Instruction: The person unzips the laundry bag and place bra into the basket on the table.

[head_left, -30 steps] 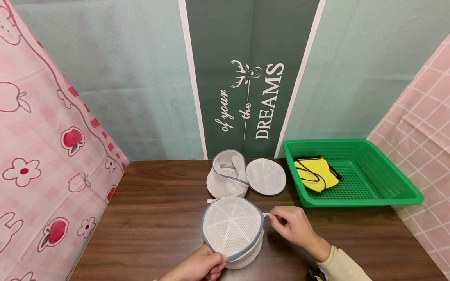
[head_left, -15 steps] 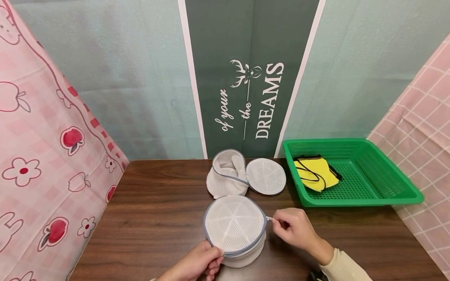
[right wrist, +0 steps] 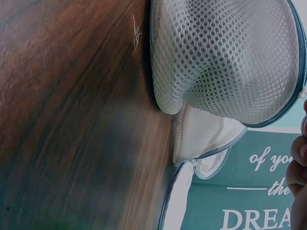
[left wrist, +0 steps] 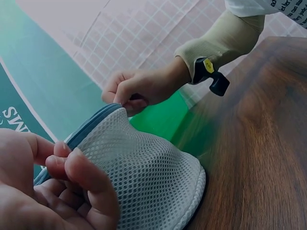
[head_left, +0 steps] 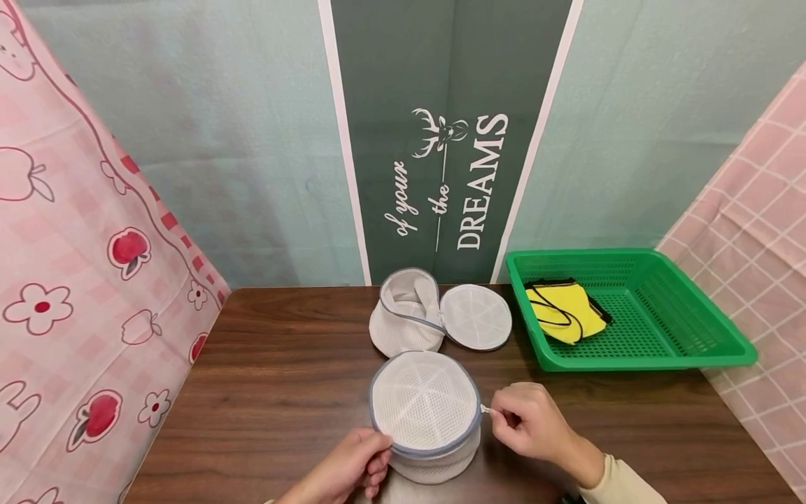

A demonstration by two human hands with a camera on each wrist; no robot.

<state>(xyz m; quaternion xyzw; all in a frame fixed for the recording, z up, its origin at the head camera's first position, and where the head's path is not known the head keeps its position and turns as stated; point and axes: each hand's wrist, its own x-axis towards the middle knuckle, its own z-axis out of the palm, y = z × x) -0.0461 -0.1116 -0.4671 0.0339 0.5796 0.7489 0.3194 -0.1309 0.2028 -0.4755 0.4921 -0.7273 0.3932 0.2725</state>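
A round white mesh laundry bag (head_left: 425, 402) with a grey-blue zipper rim stands near the table's front, its lid lying over the top. At the bag's front left, my left hand (head_left: 352, 458) pinches the rim between thumb and fingers. My right hand (head_left: 532, 423) pinches the white zipper pull (head_left: 485, 409) at the right side of the rim. In the left wrist view the bag's mesh wall (left wrist: 153, 177) looks dented. Behind it stands a second mesh bag (head_left: 408, 325), unzipped, its round lid (head_left: 476, 316) folded out flat to the right.
A green plastic basket (head_left: 655, 362) stands at the back right, with a folded yellow cloth item with black cords (head_left: 567, 311) inside. The brown wooden table (head_left: 283, 378) meets a hanging cloth at its back edge. Patterned pink cloths hang at both sides.
My right hand has drawn the zipper pull a little toward the front along the right side of the rim. The bag has shifted slightly right, and my left hand keeps its pinch.
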